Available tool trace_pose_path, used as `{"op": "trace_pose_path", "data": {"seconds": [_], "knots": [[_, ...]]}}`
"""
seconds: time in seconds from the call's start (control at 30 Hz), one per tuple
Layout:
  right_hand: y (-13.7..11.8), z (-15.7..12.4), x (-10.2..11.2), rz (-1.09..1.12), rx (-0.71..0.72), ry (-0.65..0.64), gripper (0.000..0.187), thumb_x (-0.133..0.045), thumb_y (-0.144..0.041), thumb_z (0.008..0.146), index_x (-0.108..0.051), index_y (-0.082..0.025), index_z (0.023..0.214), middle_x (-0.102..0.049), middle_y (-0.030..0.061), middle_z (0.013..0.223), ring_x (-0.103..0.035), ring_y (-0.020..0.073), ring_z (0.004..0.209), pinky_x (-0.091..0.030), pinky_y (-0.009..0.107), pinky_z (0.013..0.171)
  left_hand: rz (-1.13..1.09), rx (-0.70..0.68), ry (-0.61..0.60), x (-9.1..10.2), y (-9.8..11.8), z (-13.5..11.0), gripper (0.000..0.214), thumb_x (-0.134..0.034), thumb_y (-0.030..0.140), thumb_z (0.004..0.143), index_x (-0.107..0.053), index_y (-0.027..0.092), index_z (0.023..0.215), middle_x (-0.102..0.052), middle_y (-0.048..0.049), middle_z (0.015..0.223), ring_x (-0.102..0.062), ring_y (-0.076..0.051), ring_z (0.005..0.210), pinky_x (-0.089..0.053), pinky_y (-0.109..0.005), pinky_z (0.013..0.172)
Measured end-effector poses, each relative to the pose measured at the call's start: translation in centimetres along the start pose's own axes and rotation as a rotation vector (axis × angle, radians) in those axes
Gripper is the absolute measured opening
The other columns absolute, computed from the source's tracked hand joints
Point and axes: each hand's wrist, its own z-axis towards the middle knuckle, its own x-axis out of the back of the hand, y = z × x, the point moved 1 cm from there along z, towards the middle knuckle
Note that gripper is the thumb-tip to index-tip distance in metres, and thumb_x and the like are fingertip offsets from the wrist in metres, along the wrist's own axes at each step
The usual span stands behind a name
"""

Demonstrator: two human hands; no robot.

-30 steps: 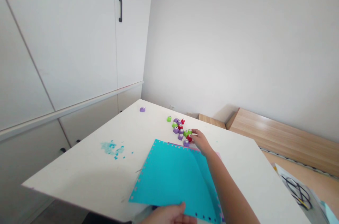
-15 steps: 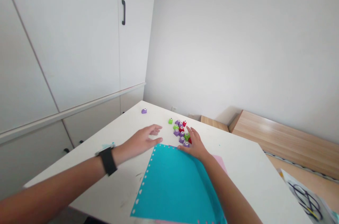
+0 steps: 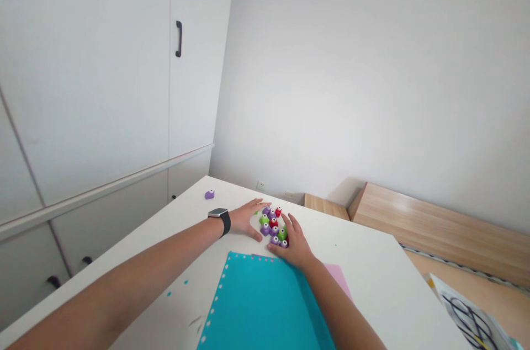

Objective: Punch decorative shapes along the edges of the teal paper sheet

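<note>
A cluster of several small purple, green and red punch-like blocks sits on the white table. My left hand, with a black watch on its wrist, lies open against the cluster's left side. Open too, my right hand cups the cluster from the right and near side, fingers spread. A teal sheet with punched holes along its edges lies just in front of the hands, over a pink sheet. One purple block sits alone at the far left of the table.
White cupboards with black handles stand to the left, a bare wall behind. A wooden bed frame runs to the right. Small teal paper bits dot the table. A printed sheet with black loops lies at the lower right.
My left hand has moved right across the table and reached the block cluster's left side. My right hand stays on its right; the blocks are bunched tighter between both hands.
</note>
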Motion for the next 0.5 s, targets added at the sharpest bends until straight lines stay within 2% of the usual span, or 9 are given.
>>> {"op": "trace_pose_path", "data": {"seconds": [0.1,0.2,0.3,0.4,0.5], "knots": [[-0.1,1.0,-0.1,-0.011,0.028,-0.025,0.111,-0.073,-0.069,0.066,-0.02,-0.031,0.155,-0.019,0.0099,0.162,-0.018,0.035,0.148,-0.025,0.052,0.117,-0.141,-0.056,0.053,-0.6,0.1,0.2,0.119,-0.089,0.053,0.05,-0.033,0.022,0.151,-0.032,-0.0157,0.158,-0.028,-0.037,0.144,-0.021,-0.048,0.119],[-0.8,2.3,-0.3,-0.049,0.061,-0.025,0.113,-0.074,-0.071,0.064,-0.022,-0.028,0.155,-0.016,0.0116,0.163,-0.014,0.0379,0.149,-0.022,0.055,0.118,-0.192,-0.042,0.051,-1.2,-0.2,-0.1,0.113,-0.084,0.046,0.062,-0.023,0.023,0.155,-0.029,-0.0153,0.159,-0.028,-0.034,0.145,-0.021,-0.049,0.119],[-1.7,3.5,-0.6,-0.079,0.091,-0.041,0.115,-0.074,-0.073,0.061,-0.024,-0.029,0.155,-0.014,0.0109,0.164,-0.013,0.0396,0.148,-0.02,0.056,0.118,-0.229,-0.024,0.015,-1.6,-0.9,-0.4,0.113,-0.08,0.043,0.068,-0.013,0.023,0.157,-0.024,-0.0162,0.161,-0.026,-0.033,0.146,-0.022,-0.05,0.119],[-2.3,4.7,-1.1,-0.099,0.105,-0.111,0.119,-0.075,-0.074,0.058,-0.024,-0.028,0.155,-0.014,0.0099,0.164,-0.01,0.0398,0.149,-0.019,0.055,0.118,-0.248,-0.024,-0.021,-1.7,-1.9,0.0,0.123,-0.085,0.041,0.06,-0.01,0.026,0.157,-0.022,-0.0159,0.162,-0.024,-0.034,0.147,-0.02,-0.051,0.119],[-2.5,5.9,-1.3,-0.116,0.105,-0.207,0.122,-0.074,-0.076,0.057,-0.023,-0.025,0.155,-0.012,0.0103,0.164,-0.004,0.039,0.15,-0.015,0.054,0.119,-0.254,-0.046,-0.05,-1.7,-2.9,0.9,0.129,-0.09,0.036,0.052,-0.015,0.028,0.155,-0.02,-0.0149,0.162,-0.022,-0.035,0.147,-0.016,-0.053,0.12]]}}
